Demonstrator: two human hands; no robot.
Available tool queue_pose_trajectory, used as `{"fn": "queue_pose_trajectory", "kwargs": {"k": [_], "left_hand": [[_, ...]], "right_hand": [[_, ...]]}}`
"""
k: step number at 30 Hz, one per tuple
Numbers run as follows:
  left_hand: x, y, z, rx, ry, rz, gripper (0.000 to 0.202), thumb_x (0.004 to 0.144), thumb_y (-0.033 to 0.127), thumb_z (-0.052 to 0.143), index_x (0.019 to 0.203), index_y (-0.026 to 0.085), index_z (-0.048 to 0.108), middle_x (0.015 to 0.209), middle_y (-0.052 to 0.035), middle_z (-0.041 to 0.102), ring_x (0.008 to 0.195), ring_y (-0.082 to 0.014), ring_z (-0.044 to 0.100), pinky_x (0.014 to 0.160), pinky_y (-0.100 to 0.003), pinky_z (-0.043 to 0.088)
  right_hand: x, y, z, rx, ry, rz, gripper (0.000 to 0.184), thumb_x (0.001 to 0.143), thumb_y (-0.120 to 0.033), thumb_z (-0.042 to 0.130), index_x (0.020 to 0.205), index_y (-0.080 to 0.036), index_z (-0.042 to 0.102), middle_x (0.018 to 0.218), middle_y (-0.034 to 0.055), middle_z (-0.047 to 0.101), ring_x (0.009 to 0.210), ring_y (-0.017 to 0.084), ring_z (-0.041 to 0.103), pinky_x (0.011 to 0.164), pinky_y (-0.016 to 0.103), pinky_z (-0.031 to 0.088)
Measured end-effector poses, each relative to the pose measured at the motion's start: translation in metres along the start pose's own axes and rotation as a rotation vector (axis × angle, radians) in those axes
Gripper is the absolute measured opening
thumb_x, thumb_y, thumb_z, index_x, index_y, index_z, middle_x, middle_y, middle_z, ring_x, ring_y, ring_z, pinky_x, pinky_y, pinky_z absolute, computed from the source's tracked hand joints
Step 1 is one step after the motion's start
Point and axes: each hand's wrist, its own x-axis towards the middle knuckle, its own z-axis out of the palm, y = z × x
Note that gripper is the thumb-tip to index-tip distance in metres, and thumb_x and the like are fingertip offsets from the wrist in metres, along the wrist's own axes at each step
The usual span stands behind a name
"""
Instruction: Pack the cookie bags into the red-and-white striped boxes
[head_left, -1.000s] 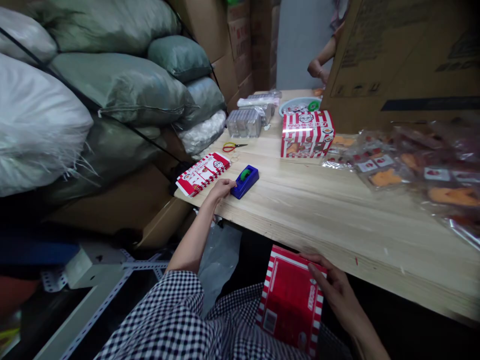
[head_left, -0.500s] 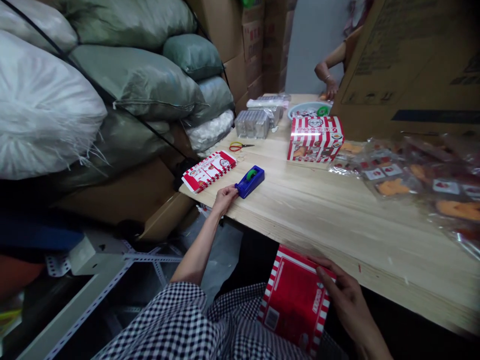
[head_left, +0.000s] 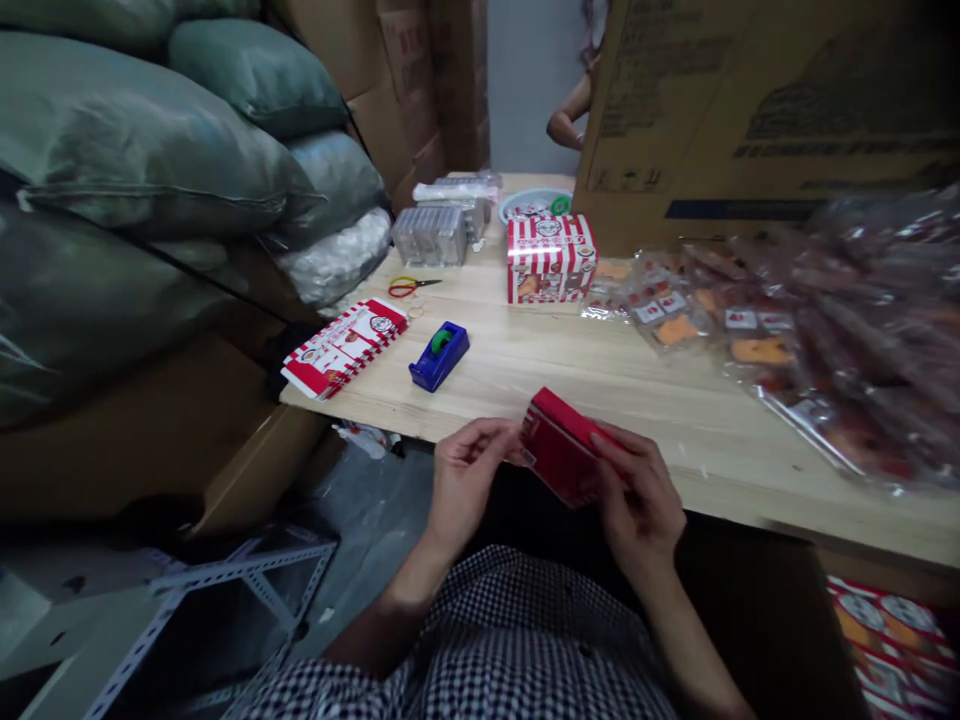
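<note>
Left hand [head_left: 466, 472] & right hand [head_left: 636, 500] both clamped on 1 red carton [head_left: 556, 452], fingers curled.
From carton: 1 blue tape dispenser [head_left: 439, 356] at 10 o'clock, 1 striped box [head_left: 550, 258] at 12.

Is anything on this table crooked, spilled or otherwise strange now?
The stack of flat striped cartons lies fanned and slanted at the table's left edge. The snack packets sprawl in a loose heap at right. The red box, held by the left hand and right hand, looks intact.
</note>
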Motion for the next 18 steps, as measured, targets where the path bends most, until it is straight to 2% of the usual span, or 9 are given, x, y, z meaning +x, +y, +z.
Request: {"fn": "queue_pose_trajectory", "kwargs": {"k": [1,3,5,7,10,13,15,18], "left_hand": [[-0.005,0.005,0.012,-0.041,-0.012,-0.001,0.020,0.086,0.032,0.070,0.096,0.016,0.074,0.072,-0.0012,0.070,0.065,-0.0134,0.064,0.069,-0.026,0.052],[-0.006,0.009,0.030,-0.130,-0.044,-0.014,0.033,0.084,0.030,0.072,0.115,0.017,0.070,0.074,-0.0003,0.071,0.065,-0.0119,0.065,0.069,-0.025,0.053],[-0.001,0.008,0.040,-0.225,-0.084,-0.046,0.060,0.083,0.029,0.073,0.139,0.021,0.052,0.076,0.0009,0.071,0.066,-0.0108,0.065,0.070,-0.024,0.054],[0.005,0.004,0.045,-0.283,-0.109,-0.076,0.077,0.082,0.029,0.075,0.149,0.023,0.037,0.076,0.0017,0.071,0.066,-0.0102,0.066,0.071,-0.023,0.054],[0.009,-0.001,0.048,-0.309,-0.106,-0.095,0.077,0.083,0.029,0.075,0.149,0.022,0.035,0.074,0.0013,0.071,0.065,-0.0101,0.066,0.072,-0.023,0.053],[0.009,-0.001,0.049,-0.313,-0.119,-0.116,0.074,0.083,0.030,0.075,0.146,0.021,0.037,0.077,-0.0004,0.072,0.066,-0.0113,0.067,0.071,-0.024,0.054],[0.011,-0.001,0.050,-0.289,-0.136,-0.127,0.076,0.082,0.033,0.075,0.146,0.021,0.036,0.078,-0.0017,0.073,0.066,-0.0127,0.068,0.070,-0.026,0.054],[0.018,-0.003,0.048,-0.161,-0.152,-0.108,0.073,0.083,0.038,0.074,0.144,0.020,0.038,0.076,-0.0015,0.072,0.065,-0.0136,0.067,0.069,-0.027,0.053]], "right_hand": [[0.003,0.002,0.001,0.005,-0.012,-0.060,0.037,0.094,-0.014,0.056,0.121,-0.036,0.067,0.130,0.0057,0.062,0.118,0.026,0.061,0.100,0.050,0.051],[0.008,0.007,0.002,0.031,-0.030,-0.152,0.037,0.093,-0.010,0.055,0.120,-0.034,0.068,0.130,0.0058,0.063,0.120,0.026,0.060,0.100,0.052,0.051],[0.012,0.011,0.002,0.041,-0.032,-0.199,0.037,0.093,-0.008,0.055,0.118,-0.032,0.068,0.129,0.0056,0.064,0.121,0.026,0.060,0.106,0.057,0.047],[0.014,0.013,0.001,0.024,-0.048,-0.224,0.040,0.093,-0.007,0.055,0.121,-0.031,0.066,0.128,0.0048,0.065,0.123,0.026,0.060,0.113,0.061,0.039],[0.018,0.011,-0.005,-0.027,-0.091,-0.238,0.051,0.093,-0.007,0.056,0.137,-0.032,0.055,0.133,0.0055,0.063,0.127,0.025,0.058,0.118,0.062,0.030],[0.025,0.010,-0.014,-0.091,-0.201,-0.242,0.057,0.094,-0.010,0.055,0.145,-0.033,0.046,0.137,0.0060,0.059,0.132,0.026,0.053,0.120,0.062,0.025],[0.032,0.010,-0.018,-0.121,-0.284,-0.254,0.056,0.095,-0.011,0.054,0.145,-0.035,0.046,0.131,0.0052,0.061,0.134,0.025,0.050,0.120,0.063,0.023],[0.039,0.010,-0.021,-0.103,-0.338,-0.239,0.052,0.097,-0.012,0.052,0.143,-0.036,0.049,0.125,0.0053,0.062,0.133,0.024,0.051,0.119,0.060,0.029]]}}
